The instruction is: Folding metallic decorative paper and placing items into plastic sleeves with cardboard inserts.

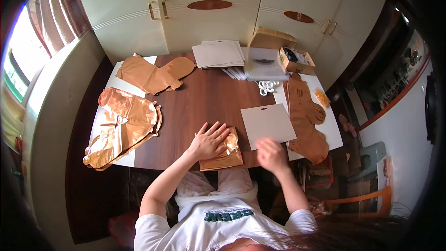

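Observation:
My left hand (210,142) lies flat, fingers stretched, on a folded shiny gold foil piece (222,161) at the table's near edge. Its palm covers part of the foil. To the right, my right hand (272,154) hovers by the near edge of a pale grey card (268,124) with a small hanging slot. Motion smears its fingers, which look curled in; whether anything is between them I cannot make out.
Flat gold foil balloons (121,123) lie at the left, with brown-gold ones at the far left (148,75) and right (304,121). Behind are stacked grey cards (218,55), clear plastic sleeves (265,65), a small carton (297,61), white cord (267,87) and a yellow packet (321,96).

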Available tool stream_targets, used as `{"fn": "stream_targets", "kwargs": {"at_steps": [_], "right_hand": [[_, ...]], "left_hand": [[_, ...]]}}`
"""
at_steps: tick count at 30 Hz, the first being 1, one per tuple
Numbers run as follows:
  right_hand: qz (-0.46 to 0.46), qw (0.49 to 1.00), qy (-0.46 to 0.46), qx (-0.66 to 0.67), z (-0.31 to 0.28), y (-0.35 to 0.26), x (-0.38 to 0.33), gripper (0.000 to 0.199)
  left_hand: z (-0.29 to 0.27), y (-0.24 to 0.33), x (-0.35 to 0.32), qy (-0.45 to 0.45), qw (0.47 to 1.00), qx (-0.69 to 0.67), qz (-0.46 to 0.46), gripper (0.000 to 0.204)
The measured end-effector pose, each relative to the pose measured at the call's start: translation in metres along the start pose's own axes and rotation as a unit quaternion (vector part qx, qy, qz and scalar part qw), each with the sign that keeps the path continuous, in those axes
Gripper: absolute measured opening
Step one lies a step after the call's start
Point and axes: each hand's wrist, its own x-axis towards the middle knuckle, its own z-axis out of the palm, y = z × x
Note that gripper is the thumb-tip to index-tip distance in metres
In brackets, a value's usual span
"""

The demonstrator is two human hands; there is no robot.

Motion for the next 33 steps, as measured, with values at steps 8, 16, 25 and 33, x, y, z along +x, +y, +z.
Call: {"fn": "stream_targets", "kwargs": {"at_steps": [8,16,25,33], "right_hand": [[-0.144,0.987,-0.012,0.072,0.038,-0.070,-0.004,0.021],[-0.108,0.992,-0.005,0.072,0.040,-0.076,-0.006,0.022],[-0.091,0.992,0.001,0.082,0.043,-0.077,-0.008,0.021],[-0.090,0.992,0.006,0.086,0.043,-0.077,-0.009,0.022]], "left_hand": [[-0.001,0.001,0.001,0.008,1.000,-0.013,0.011,0.061],[-0.001,-0.003,0.000,0.012,1.000,-0.010,0.023,0.062],[0.001,-0.006,-0.002,0.013,0.999,-0.015,0.037,0.062],[-0.001,-0.004,-0.002,0.020,0.998,0.019,0.048,0.062]]}}
